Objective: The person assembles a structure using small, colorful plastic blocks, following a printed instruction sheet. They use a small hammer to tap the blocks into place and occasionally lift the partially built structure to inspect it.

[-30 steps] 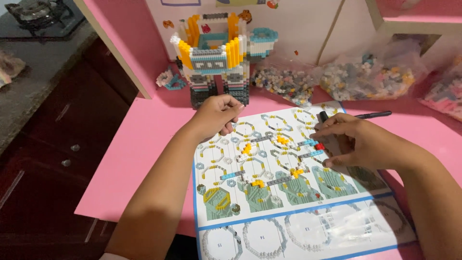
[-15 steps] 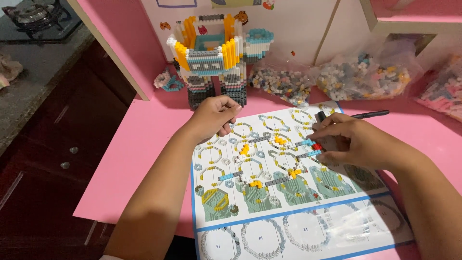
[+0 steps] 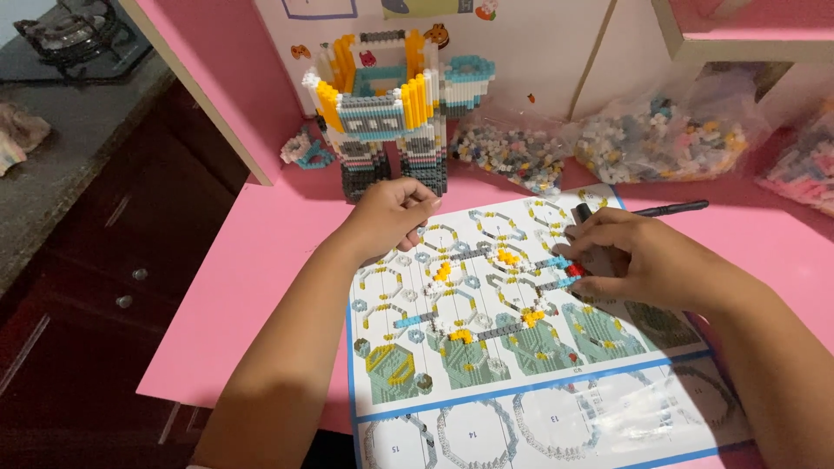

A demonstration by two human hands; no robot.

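Left hand [image 3: 393, 215] curled shut on sheet [image 3: 521, 347]; right hand [image 3: 630, 259] pinching small bricks [image 3: 569, 269]; model [image 3: 391, 108] behind, on counter [image 3: 261, 287]

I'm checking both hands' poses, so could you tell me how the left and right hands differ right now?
The left hand is curled loosely near the block model; the right hand presses small bricks against the instruction sheet. The left seems empty, the right busy. Both rest over the sheet.

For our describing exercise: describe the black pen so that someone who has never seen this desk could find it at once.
Start at the pink desk and its large instruction sheet. Just off the sheet's top right corner, beyond the right hand, lies the black pen. It is the only thin dark stick there; the neighbouring bags of small bricks are bulky and many-coloured.
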